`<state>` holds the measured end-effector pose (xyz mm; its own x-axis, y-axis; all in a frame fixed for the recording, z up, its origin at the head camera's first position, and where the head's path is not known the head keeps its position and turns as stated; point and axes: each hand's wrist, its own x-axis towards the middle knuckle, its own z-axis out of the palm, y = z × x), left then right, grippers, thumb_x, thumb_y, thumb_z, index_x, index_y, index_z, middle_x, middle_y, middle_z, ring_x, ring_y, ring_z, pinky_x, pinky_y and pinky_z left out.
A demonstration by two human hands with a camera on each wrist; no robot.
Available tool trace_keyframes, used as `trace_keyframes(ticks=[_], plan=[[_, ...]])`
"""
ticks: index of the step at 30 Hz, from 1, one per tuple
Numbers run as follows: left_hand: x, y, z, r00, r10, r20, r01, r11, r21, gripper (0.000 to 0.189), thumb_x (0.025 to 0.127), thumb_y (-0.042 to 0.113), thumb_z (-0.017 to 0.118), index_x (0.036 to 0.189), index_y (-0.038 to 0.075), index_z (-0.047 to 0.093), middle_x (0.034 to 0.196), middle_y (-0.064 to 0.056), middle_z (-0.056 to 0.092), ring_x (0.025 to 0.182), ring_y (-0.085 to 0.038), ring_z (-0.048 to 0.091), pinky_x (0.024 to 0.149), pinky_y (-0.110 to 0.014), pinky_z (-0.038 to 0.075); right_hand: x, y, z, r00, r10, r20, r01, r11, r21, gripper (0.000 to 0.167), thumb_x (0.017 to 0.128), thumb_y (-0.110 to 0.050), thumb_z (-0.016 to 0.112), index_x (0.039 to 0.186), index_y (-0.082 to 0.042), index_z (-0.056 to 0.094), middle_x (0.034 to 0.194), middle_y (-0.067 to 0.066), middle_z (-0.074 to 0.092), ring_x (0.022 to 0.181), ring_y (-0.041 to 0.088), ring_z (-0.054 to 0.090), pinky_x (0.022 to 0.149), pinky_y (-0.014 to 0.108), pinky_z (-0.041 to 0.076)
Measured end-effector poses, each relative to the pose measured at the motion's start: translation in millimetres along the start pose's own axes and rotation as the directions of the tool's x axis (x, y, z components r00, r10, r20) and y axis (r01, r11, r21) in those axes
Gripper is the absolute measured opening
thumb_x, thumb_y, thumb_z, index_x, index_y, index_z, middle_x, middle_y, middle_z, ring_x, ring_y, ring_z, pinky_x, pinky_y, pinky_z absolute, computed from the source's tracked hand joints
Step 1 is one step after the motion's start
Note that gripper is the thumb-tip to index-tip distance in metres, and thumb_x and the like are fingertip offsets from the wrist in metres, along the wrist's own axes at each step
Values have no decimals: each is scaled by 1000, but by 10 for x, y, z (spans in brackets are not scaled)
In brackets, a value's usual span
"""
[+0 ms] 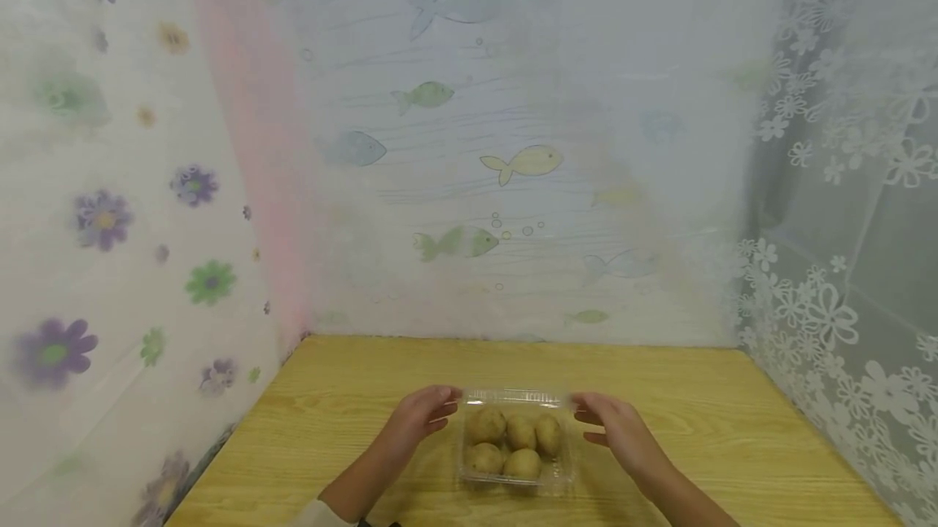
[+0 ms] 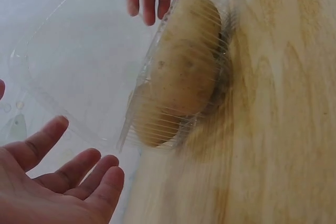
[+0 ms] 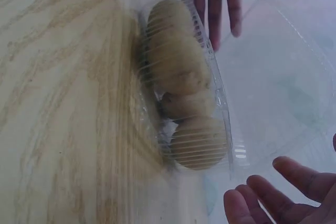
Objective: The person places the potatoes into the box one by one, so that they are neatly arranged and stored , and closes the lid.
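Observation:
A clear plastic clamshell box (image 1: 506,480) sits on the wooden table with several potatoes (image 1: 487,426) inside. Its transparent lid (image 2: 79,51) stands raised from the box's rim, as the right wrist view also shows. To the left of the box is my left hand (image 1: 419,417), fingers loosely extended beside the lid's edge. My right hand (image 1: 619,429) mirrors it on the other side, thumb and fingers apart near the lid. Neither hand grips anything. Through the ribbed side wall, potatoes (image 3: 178,61) show stacked close together.
Pale wooden tabletop (image 1: 352,372) surrounds the box. A fish-print curtain (image 1: 454,291) hangs along the back edge, a flower-print sheet (image 1: 132,283) along the left, and a sheer sheet with white flowers (image 1: 828,315) along the right.

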<state>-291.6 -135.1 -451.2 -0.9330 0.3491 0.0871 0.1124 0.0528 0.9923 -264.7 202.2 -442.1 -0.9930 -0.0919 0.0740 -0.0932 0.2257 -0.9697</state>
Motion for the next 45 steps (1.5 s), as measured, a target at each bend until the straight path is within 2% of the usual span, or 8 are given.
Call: trace_keyframes(ticks=[7,12,15,24,29,33,38,45], plan=[[-44,-71,5,1000,-22,19,22,1000,-5,65,108,49,47,144,-6,54,155,-26,48,141,-47,47,117,-61,39,-37,50,-14,1000,5,18,-4,1000,-10,54,110,-42,47,139,1,62,147,22,57,127,35,59,96,47,58],[-92,-76,4,998,-57,28,57,998,-25,60,108,45,50,143,-4,55,155,-26,47,137,-43,52,115,-61,41,-50,73,9,999,28,30,-28,1000,-13,40,107,-27,53,138,-3,64,150,18,56,132,36,54,94,47,58],[-104,-70,4,996,-76,57,77,997,-22,56,108,41,53,144,-2,53,155,-24,46,136,-39,52,115,-63,40,-50,89,4,998,38,41,-37,999,-14,39,106,-22,54,139,-3,62,150,19,56,135,39,51,95,48,59],[-114,-117,-3,992,-65,108,62,997,36,53,104,30,63,146,0,51,154,-24,44,131,-34,55,107,-59,49,-57,134,-79,992,28,120,-26,999,-23,48,101,-19,58,144,2,54,145,26,55,128,39,57,91,51,60],[-140,-145,5,993,-78,88,75,996,42,61,100,23,68,150,-2,44,152,-28,45,126,-34,58,101,-53,55,-61,146,-120,977,57,205,-50,998,-41,59,99,-19,58,150,5,42,142,28,53,115,31,61,83,47,60],[-155,-142,16,990,-127,68,123,991,56,67,97,20,70,152,-4,39,144,-27,52,115,-28,65,92,-48,59,-64,172,-127,963,69,262,-60,997,-42,63,99,-19,57,151,10,37,135,27,56,106,27,63,79,45,60],[-166,-143,16,979,-189,81,183,980,80,65,97,19,67,149,-8,39,129,-20,61,99,-23,67,79,-41,61,-74,226,-141,946,73,315,-64,997,-41,64,99,-18,54,150,14,33,124,21,61,101,27,65,76,43,61],[-193,-166,35,966,-233,107,220,968,121,41,96,20,64,126,-8,59,101,-12,70,75,-18,64,60,-29,56,-86,279,-142,926,109,360,-98,994,-51,55,96,-20,56,139,14,44,109,15,68,91,27,69,69,40,61]])
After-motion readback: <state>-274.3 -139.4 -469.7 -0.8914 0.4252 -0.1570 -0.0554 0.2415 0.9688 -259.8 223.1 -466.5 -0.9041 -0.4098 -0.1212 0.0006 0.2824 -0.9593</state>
